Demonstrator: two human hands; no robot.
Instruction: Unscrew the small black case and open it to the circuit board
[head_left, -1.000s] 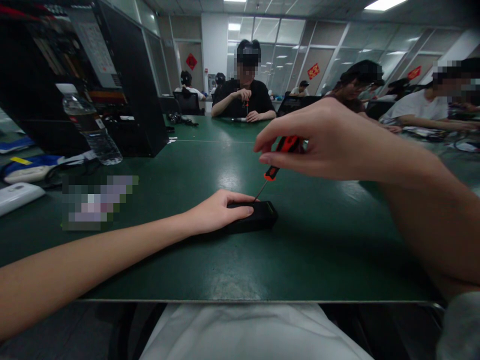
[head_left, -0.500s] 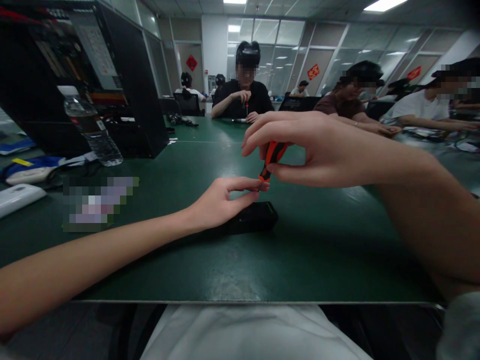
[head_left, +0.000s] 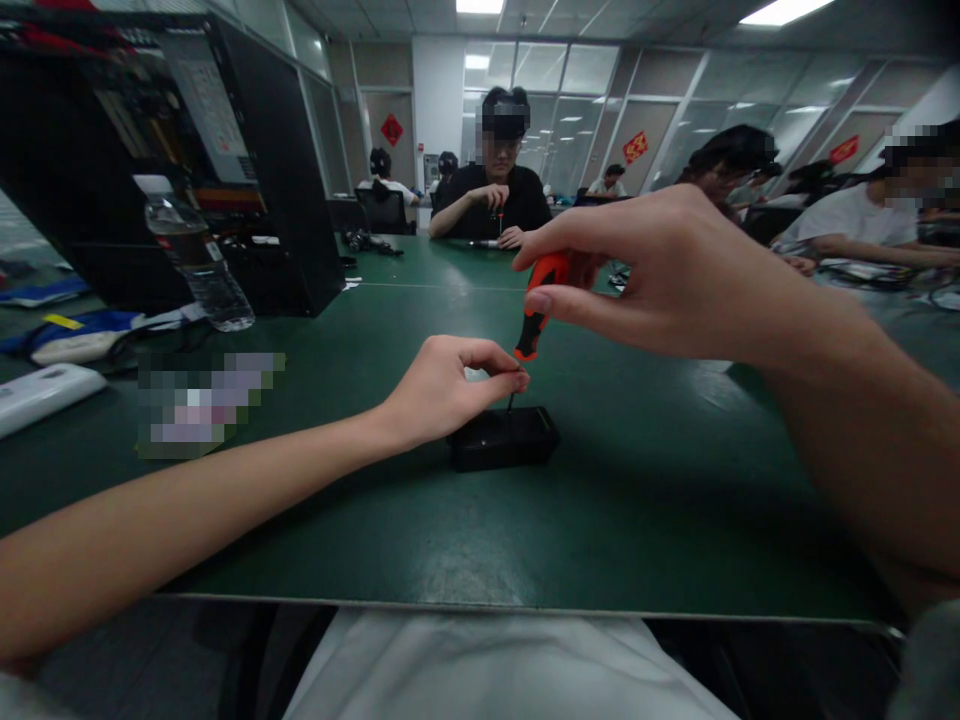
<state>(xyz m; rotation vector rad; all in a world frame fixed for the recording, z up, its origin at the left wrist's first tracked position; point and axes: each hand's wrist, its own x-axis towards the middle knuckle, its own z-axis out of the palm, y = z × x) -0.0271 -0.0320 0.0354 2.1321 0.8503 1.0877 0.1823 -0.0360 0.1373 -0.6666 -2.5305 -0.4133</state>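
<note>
My right hand [head_left: 637, 280] is closed around the orange and black handle of a screwdriver [head_left: 534, 325], which tilts slightly with its tip down. The thin metal shaft runs between the thumb and forefinger of my left hand [head_left: 457, 395], which pinch it just below the handle. Its lower end meets the top of a black box-shaped device [head_left: 517, 440] lying on the green table. Part of the device's left end is behind my left hand. Whether a screw sits under the tip is too small to tell.
An opened black computer case [head_left: 292, 190] stands at the back left, with a water bottle [head_left: 199, 255] before it. A white device [head_left: 49, 395] and a blurred flat packet [head_left: 210, 405] lie at the left. Several people sit around; a person [head_left: 491, 205] works opposite.
My left fingers have drawn in from lying stretched out to pinching the shaft. The shaft now shows above the device, and my right hand has shifted slightly with the screwdriver.
</note>
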